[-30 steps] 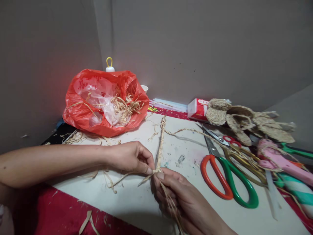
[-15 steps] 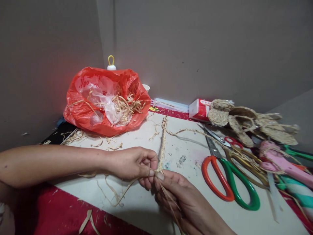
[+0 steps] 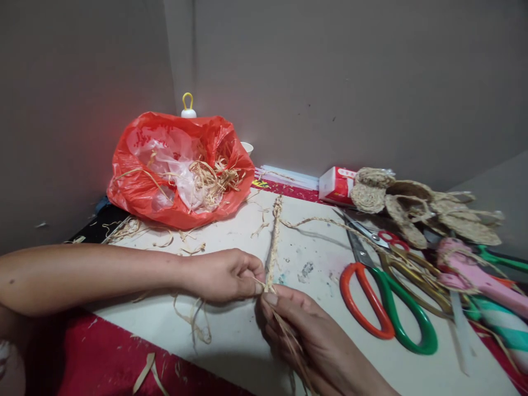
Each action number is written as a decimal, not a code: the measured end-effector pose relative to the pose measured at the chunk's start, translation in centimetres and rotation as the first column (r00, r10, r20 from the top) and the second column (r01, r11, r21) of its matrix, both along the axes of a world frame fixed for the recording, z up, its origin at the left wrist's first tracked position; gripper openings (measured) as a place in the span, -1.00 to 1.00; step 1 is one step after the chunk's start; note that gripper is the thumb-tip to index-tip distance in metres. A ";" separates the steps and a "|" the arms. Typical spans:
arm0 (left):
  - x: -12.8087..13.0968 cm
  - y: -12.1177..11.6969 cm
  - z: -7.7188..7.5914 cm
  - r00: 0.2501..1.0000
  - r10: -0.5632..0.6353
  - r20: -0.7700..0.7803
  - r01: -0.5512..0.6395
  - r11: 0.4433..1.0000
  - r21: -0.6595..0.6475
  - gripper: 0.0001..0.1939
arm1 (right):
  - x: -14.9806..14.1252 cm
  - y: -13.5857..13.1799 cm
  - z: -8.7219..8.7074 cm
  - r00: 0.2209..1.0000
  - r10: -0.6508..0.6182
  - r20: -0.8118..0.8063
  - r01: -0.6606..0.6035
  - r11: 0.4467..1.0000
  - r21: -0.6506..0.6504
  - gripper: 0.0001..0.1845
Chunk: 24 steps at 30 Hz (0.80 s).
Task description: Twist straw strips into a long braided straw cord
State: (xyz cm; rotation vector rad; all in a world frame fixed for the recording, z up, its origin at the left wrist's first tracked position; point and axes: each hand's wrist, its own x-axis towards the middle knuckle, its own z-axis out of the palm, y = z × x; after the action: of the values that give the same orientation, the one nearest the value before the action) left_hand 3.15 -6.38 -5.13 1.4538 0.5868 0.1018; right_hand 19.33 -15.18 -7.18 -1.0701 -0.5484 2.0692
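A thin braid of pale straw (image 3: 274, 242) runs away from me across the white board (image 3: 231, 335) toward the wall. My left hand (image 3: 225, 274) is closed in a pinch on loose straw strands (image 3: 193, 316) at the braid's near end. My right hand (image 3: 303, 333) is closed too, its thumb pressed on the braid's end, with more loose strands trailing through its fingers toward me. The two hands touch at the braid's end.
A red plastic bag (image 3: 181, 170) of straw sits at the back left. Scissors with one red and one green handle (image 3: 383, 300) lie to the right, beside other scissors, woven straw pieces (image 3: 412, 206) and a pink tool (image 3: 480, 278). A small red-and-white box (image 3: 336, 184) stands by the wall.
My left hand has curled tighter and drawn its loose strands in, so they now hang in a loop below the wrist. My right hand has barely moved.
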 end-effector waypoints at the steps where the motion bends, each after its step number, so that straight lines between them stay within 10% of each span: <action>1: 0.0 0.0 0.0 1.000 -0.005 -0.005 0.005 0.999 0.054 -0.87 | 0.0 0.0 0.0 1.000 0.005 0.009 -0.005 1.000 0.002 -0.66; 5: 0.0 0.0 0.3 0.999 -0.023 0.023 0.020 0.992 0.122 -0.81 | 0.0 0.0 0.1 0.999 0.009 0.051 -0.009 1.000 0.012 -0.66; 15: -0.1 0.3 0.3 1.000 -0.011 0.003 0.011 0.950 -0.313 -0.70 | 0.3 0.2 0.4 0.962 0.112 0.250 -0.144 0.983 0.110 -0.62; 24: 0.7 0.1 -0.1 0.997 0.029 -0.074 -0.028 0.999 0.024 -0.86 | 0.7 0.2 0.9 0.708 0.014 0.706 -0.341 0.883 0.324 -0.55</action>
State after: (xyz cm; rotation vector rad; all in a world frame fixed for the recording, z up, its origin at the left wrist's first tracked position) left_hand 3.81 -6.28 -5.24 1.4772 0.6695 0.0772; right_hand 20.05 -14.96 -6.25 -1.5388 -1.4758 1.5087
